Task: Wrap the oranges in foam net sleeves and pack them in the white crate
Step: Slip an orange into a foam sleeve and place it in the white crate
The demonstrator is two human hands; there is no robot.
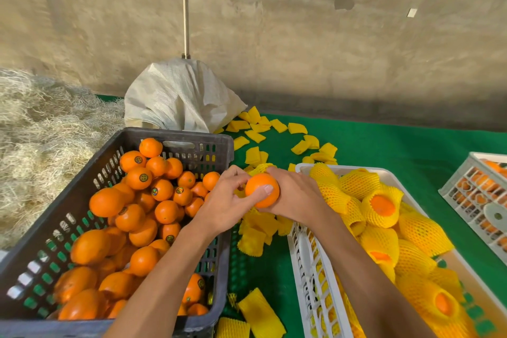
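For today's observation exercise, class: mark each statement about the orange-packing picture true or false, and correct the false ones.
1. Both hands hold one orange between the crates. True.
2. The dark crate holds wrapped oranges. False: its oranges are bare.
3. The white crate lies to the person's right. True.
4. The loose foam net sleeves on the green mat are white. False: they are yellow.
5. The left hand rests idle on the dark crate. False: it grips the orange with the right hand.

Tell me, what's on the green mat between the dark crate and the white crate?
In the head view, loose yellow foam net sleeves lie on the green mat between the dark crate and the white crate.
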